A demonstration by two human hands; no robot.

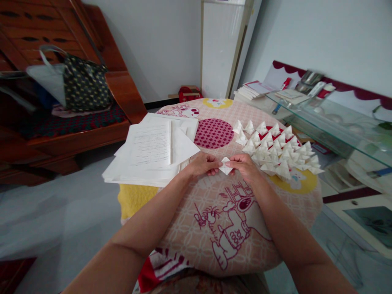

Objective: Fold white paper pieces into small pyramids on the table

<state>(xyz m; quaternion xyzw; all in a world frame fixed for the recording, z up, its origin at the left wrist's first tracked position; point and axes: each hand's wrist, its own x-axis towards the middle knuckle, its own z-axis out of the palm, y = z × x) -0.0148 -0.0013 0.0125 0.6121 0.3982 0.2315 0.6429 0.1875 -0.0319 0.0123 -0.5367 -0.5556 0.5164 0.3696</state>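
Between my two hands is a small folded piece of white paper (226, 166), roughly diamond-shaped and held just above the cloth-covered table. My left hand (203, 164) pinches its left corner between thumb and fingers. On the other side, my right hand (243, 164) grips the right corner the same way. To the right stand several folded paper boats (283, 153), set close together in rows. A stack of white paper sheets (143, 151) lies to the left, with handwriting or print on the upper sheet.
The round table wears a pink patterned tablecloth (211, 216) with cartoon figures. A glass-topped shelf (330, 122) with cups and papers adjoins it on the right. At left, a wooden bench (122, 90) holds a dark patterned bag (85, 83). A red box (188, 94) sits behind the table.
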